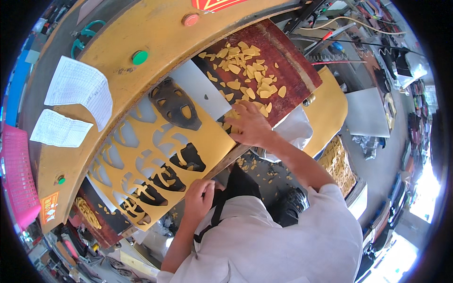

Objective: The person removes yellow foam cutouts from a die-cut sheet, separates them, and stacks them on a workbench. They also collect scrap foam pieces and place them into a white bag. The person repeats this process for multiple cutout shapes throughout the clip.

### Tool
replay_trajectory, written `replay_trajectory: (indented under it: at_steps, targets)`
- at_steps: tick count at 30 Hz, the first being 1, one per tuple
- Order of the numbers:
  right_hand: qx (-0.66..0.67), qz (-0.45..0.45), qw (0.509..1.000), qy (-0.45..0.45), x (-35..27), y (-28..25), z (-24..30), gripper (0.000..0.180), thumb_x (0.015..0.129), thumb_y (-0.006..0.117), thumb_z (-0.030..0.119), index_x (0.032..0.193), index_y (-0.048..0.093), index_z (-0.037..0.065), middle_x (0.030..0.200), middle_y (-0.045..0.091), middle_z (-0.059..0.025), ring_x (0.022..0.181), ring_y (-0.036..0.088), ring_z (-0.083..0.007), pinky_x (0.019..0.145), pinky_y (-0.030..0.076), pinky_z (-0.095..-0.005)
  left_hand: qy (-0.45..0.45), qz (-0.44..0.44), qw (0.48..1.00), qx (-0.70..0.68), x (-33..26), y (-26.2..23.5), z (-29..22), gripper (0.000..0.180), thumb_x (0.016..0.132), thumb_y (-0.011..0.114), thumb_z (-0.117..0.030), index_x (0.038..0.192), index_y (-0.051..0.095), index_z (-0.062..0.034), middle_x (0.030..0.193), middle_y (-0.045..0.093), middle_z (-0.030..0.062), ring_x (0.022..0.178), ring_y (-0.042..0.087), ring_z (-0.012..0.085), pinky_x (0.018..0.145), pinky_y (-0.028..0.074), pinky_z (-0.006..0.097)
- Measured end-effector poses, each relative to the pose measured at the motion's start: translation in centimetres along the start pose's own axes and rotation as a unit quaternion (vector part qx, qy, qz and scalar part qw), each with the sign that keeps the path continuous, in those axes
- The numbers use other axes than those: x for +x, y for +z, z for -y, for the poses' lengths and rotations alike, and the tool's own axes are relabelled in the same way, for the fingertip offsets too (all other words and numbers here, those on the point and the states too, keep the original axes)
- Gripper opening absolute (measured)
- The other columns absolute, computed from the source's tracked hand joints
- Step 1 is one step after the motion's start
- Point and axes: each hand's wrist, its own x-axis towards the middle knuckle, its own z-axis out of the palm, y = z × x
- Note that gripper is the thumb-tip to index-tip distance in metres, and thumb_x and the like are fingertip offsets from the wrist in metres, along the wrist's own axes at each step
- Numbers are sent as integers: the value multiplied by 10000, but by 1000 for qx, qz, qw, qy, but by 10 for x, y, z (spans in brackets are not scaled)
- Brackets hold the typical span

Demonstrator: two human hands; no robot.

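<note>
My right hand (pixel 252 125), fingers spread, reaches over the small yellow cut pieces (pixel 258 78) scattered on a dark red board. Close to the front edge of a yellow sheet (pixel 212 137) is my left hand (pixel 198 198). Its fingers are curled, and whatever they may hold is hidden. The sheet is full of shaped cut-outs. A dark shaped cutting die (pixel 175 104) lies on its far right part. Several black pieces (pixel 188 158) rest along its near side. Beneath it, a pale grey cutting pad (pixel 200 87) shows through the holes.
The yellow press beam (pixel 113 56) curves across the far side, carrying a green button (pixel 139 57), a red button (pixel 190 19) and paper sheets (pixel 78 89). Another yellow sheet (pixel 328 111) lies at right. Scraps litter the floor (pixel 264 177). A pink basket (pixel 19 174) stands far left.
</note>
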Motion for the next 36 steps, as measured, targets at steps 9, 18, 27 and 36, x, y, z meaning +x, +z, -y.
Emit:
replay_trajectory:
  at_steps: [9,18,27,36]
  targets:
    - [-35,-4,986,-163,17,-24,-94,281,771,814,198,1046,754,196,1108,629,-70,1113,597,-315,993,483,-500,51,-39,998,-7,29,60,-4,66,949,720,-82,979,715,-24,889,694,145,800,656,333,726,544,416]
    - [-24,-61,996,-65,114,-38,-127,461,919,704,503,1299,762,248,1430,602,-165,1389,488,-395,1159,380,-580,234,-96,954,161,92,121,-17,227,851,762,-84,1066,693,-69,993,678,94,951,654,337,862,528,466]
    - [-130,32,986,-99,180,12,-155,650,972,519,708,1493,619,333,1633,450,-108,1558,309,-395,1277,200,-647,157,-115,944,266,126,166,-7,330,891,744,-312,1148,672,-118,1019,646,73,934,630,306,798,500,449]
    - [-5,-60,991,-121,-25,-53,-170,394,875,767,402,1232,769,233,1417,605,-89,1377,510,-378,1162,399,-615,170,-117,943,262,124,162,-10,338,896,747,-267,1168,663,-84,1061,666,99,958,633,331,823,517,458]
